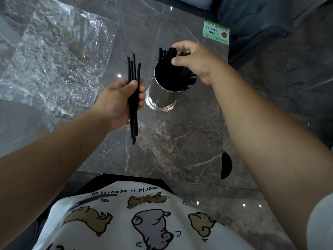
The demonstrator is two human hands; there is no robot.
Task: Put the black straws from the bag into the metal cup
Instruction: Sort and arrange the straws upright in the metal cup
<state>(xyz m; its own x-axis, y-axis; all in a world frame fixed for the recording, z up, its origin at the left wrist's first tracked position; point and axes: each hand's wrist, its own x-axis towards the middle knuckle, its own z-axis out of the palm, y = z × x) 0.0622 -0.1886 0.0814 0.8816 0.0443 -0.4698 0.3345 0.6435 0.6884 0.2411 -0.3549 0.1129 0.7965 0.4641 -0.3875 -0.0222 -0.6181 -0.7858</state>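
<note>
Left hand (119,103) grips a few light, stiff, slippery straws (133,98) mid-length, left of the cup (163,94); right hand (193,60) pinches straws standing in the cup; bag (54,56) far left

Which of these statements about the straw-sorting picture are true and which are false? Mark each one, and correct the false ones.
1. The left hand holds a small bunch of black straws. True.
2. The metal cup lies on its side. False: it stands upright on the table.
3. The right hand touches the straws in the cup. True.
4. The clear plastic bag sits to the right of the cup. False: it lies to the left.
5. The cup holds no straws yet. False: many already stand in it.
</note>
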